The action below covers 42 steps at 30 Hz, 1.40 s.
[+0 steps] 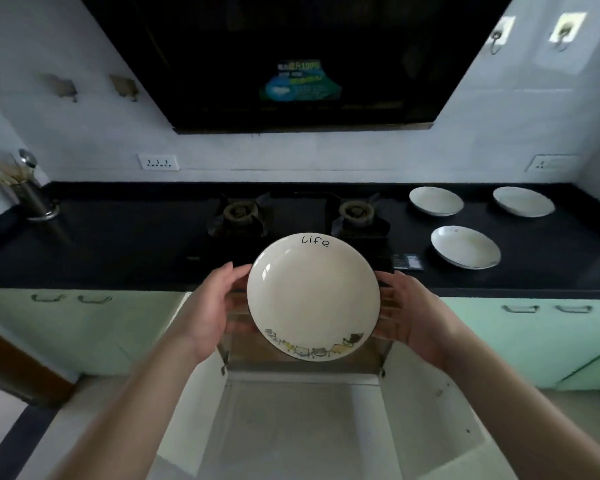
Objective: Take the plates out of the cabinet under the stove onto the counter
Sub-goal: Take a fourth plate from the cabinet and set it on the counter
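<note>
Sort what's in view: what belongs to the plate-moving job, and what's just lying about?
Job: held plate, left hand, right hand, three plates on counter, open cabinet.
Lying about: utensil holder, burners, wall hooks.

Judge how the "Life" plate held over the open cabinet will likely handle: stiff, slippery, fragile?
The "Life" plate looks like glazed ceramic, so probably rigid and breakable if dropped. Its glossy highlights suggest a slick surface; the left hand and right hand holding opposite rims seems prudent.

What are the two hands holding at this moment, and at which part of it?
Both hands hold one white plate marked "life". The left hand holds its left rim and the right hand its right rim, above the open cabinet.
</note>
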Motion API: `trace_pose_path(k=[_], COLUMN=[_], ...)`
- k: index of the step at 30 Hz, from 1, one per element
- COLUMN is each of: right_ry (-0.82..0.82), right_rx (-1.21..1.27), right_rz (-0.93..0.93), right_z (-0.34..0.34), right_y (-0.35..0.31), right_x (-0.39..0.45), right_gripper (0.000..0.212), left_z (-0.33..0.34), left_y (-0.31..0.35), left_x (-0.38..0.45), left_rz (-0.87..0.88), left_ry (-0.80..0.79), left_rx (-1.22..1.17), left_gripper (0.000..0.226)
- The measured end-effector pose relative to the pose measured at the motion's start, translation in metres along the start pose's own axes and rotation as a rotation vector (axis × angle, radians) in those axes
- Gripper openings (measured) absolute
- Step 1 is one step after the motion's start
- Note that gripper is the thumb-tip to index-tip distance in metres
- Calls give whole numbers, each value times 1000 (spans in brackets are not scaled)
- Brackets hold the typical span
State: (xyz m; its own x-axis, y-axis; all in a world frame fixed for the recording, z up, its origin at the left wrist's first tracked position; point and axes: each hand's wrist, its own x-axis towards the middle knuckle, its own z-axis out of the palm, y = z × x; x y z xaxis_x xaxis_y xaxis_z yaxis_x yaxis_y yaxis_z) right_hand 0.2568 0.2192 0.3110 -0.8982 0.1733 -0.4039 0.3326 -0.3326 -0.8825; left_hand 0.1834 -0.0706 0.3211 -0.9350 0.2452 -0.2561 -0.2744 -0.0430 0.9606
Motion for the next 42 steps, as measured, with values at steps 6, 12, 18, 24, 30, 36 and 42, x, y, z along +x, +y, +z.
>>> trace_pose_path(k=[6,12,18,24,30,36,42], right_ry=[90,162,272,349,481,608,730], right_rx=[63,101,169,241,254,304,368], right_rz=[-105,-114,-107,-110,-104,-109,-141], right_z=[-108,-217,-298,-352,-394,-459,-526], right_y=[-16,-23,-21,-28,-52,-69,-60], right_x=[-72,-134,-174,-169,-148,-145,-140], right_gripper=[35,50,33,31,26,26,28], left_z=[120,236,329,389,451,531,612], left_y=[-2,-22,-42,-44,-34,-45,-67], left_x=[-23,-42,-54,-33,8,44,66], left_rz=[-21,-61,-99,-109,-69,-134,-191], left_ry=[-75,-195,-290,-351,-491,-610,-682], left_rx=[11,24,62,102,174,162,159], left_gripper=[44,41,39,40,43,36,32])
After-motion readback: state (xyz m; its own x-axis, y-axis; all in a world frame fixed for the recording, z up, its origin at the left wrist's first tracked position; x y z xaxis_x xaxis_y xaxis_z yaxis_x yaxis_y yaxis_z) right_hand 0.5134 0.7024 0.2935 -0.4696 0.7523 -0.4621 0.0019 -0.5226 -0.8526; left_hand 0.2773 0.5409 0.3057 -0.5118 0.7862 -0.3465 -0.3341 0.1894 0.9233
